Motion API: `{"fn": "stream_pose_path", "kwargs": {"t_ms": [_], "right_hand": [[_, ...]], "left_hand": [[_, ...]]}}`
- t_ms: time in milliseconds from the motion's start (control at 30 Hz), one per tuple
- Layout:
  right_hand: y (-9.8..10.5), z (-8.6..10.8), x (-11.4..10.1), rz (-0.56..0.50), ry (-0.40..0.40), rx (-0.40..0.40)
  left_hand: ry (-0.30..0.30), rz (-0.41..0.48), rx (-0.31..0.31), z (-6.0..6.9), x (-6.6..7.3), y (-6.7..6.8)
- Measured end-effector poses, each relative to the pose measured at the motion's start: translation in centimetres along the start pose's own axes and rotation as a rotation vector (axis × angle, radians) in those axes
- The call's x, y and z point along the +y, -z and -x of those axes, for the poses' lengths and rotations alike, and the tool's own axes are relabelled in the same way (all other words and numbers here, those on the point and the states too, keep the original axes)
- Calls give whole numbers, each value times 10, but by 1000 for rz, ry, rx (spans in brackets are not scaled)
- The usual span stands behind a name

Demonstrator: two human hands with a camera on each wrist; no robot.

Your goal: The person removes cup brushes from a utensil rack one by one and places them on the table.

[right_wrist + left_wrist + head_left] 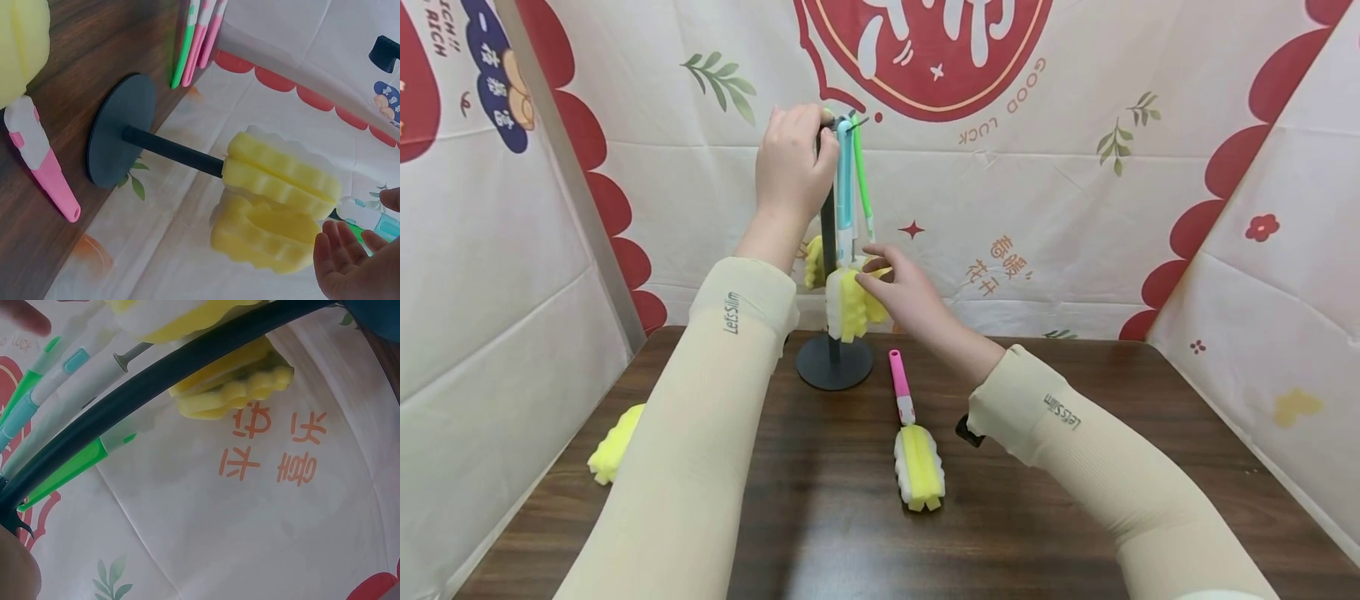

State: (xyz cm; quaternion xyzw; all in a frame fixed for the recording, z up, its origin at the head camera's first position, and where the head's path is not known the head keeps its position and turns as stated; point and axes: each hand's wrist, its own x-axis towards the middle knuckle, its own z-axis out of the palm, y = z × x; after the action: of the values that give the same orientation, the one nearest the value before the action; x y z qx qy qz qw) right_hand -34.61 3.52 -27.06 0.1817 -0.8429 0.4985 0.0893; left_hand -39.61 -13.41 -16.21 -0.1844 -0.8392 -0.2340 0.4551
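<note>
At the top of a black stand (pixel 828 225), my left hand (pixel 793 158) grips the upper end by the hooks. A sponge brush with a turquoise handle (pixel 845 183) hangs from a hook, its yellow and white sponge head (pixel 847 304) low beside the pole. Behind it hangs a brush with a green handle (pixel 862 179). Another yellow sponge head (pixel 814 262) shows behind the pole; the left wrist view shows a second green handle (pixel 69 472) there. My right hand (pixel 904 287) is beside the turquoise brush's sponge head, fingers loosely extended and holding nothing; contact is unclear.
A pink-handled sponge brush (pixel 919 467) lies on the brown table (pixel 1037 517). Another yellow sponge head (pixel 617 442) is partly hidden by my left sleeve. Several green and pink handles (pixel 199 47) lie beyond the stand's round base (pixel 122 131). Printed cloth walls surround the table.
</note>
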Motion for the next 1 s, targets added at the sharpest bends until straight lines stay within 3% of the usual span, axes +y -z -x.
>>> {"fn": "stream_pose_path", "kwargs": {"t_ms": [1000], "right_hand": [[-27,-23,3,128,-48,-51]], "left_hand": [[11,-13,15,-1,-1,-3]]}}
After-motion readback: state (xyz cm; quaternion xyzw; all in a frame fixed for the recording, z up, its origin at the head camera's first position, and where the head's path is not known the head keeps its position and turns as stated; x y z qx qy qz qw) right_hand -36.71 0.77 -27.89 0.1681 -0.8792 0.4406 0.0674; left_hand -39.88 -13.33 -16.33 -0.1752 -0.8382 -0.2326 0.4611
